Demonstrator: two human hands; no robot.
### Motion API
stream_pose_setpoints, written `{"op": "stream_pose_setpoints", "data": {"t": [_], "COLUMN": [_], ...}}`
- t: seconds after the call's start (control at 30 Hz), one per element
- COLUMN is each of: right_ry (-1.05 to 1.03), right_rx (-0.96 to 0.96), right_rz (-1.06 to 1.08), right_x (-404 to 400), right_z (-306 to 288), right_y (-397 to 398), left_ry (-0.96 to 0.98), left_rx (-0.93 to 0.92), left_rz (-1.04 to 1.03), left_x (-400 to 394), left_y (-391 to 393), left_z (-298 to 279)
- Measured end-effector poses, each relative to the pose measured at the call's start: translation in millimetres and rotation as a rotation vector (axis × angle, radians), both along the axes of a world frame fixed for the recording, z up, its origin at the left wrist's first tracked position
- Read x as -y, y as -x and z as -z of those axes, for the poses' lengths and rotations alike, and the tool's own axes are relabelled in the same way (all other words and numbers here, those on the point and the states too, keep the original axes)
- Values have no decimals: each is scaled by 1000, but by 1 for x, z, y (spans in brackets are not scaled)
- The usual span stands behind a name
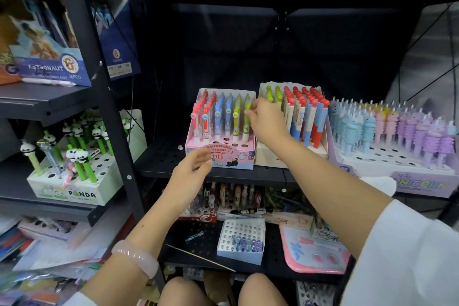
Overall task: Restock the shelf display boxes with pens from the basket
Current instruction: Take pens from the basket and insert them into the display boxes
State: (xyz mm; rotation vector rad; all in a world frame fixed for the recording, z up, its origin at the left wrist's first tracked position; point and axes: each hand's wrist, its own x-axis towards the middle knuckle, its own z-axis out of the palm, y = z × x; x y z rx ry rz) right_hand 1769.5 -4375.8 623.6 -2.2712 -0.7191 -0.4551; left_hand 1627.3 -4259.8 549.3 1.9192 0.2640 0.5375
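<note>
Head view: green pen [246, 119] stands at the pink display box's [221, 154] right end, near the shelf's [248, 174] front edge; right hand [267, 120] fingers pinch it, seating it. Left hand [192, 171] hovers relaxed, empty. Next: fetch another; basket unseen.

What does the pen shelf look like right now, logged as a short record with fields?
right hand: fingers pinch a green pen in the pink display box
left hand: open, at the pink box's front
pink box: red, blue and green pens; front holes unfilled
neighbours: cream box right beside it, unicorn box further right, panda box left
basket: not visible
</note>
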Motion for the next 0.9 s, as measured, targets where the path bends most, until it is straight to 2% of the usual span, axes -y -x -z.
{"op": "stream_pose_setpoints", "data": {"t": [0.1,0.2,0.33,0.47,0.67,0.9], "right_ry": [118,108,7,176,319,528], "right_rx": [-12,-68,-117,-106,-327,-588], "right_rz": [51,30,-148,-277,-118,111], "right_x": [-6,-1,29,91,234,366], "right_z": [4,8,8,18,66,167], "right_y": [1,6,24,42,53,74], "left_ry": [-20,-45,-61,-39,-70,-228], "left_rx": [-16,-24,-24,-33,-125,-237], "left_rz": [22,37,77,185,432,704], "left_x": [3,5,20,65,172,277], "left_y": [2,5,2,-11,-27,-38], "left_z": [1,2,3,12,47,93]}}
